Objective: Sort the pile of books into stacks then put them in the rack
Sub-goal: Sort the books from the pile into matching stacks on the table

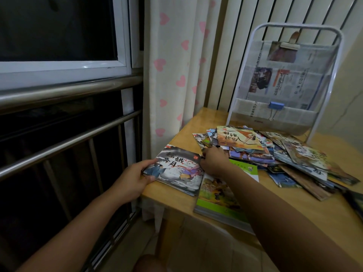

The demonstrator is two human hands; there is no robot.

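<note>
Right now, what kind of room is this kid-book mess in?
Probably a room in a home, maybe a bedroom. A curtain with pink hearts hangs beside a window, and a small wooden table holds a pile of picture books and a white wire rack.

cream curtain (pixel 172 75) with pink hearts; yellow-tan wooden table (pixel 294 209); white rack (pixel 332 79) with a blue clip (pixel 276 105); grey painted book (pixel 177 169) near left; green-edged book (pixel 218 201) beside it.
</note>
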